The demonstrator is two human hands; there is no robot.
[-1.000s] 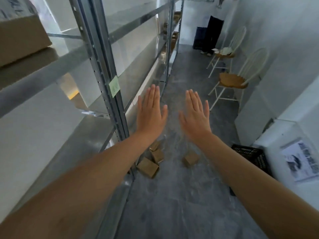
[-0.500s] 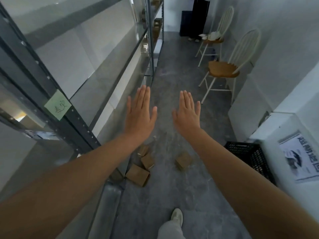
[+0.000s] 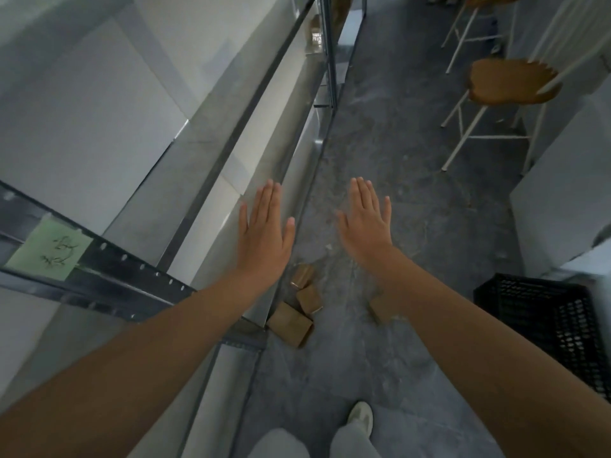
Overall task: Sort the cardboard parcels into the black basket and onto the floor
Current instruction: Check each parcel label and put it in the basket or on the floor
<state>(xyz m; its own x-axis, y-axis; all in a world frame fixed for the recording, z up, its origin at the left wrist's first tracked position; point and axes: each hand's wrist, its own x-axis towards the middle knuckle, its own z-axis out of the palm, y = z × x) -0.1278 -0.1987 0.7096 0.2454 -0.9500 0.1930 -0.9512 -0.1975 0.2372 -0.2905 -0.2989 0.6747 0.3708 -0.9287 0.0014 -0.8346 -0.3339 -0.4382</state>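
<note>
The left hand (image 3: 264,233) and right hand (image 3: 363,226) hover flat, straight-fingered and empty above the small brown cardboard parcels (image 3: 291,323) on the grey floor (image 3: 396,160) beside the metal shelving (image 3: 132,269); the parcels look light and stiff, best pinched across opposite flat faces.

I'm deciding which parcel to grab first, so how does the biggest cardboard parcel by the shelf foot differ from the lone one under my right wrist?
The biggest parcel shows in full; the lone parcel is partly hidden by the right forearm. The biggest lies beside two others at the shelf; the lone one lies apart. Both are brown cardboard.
</note>
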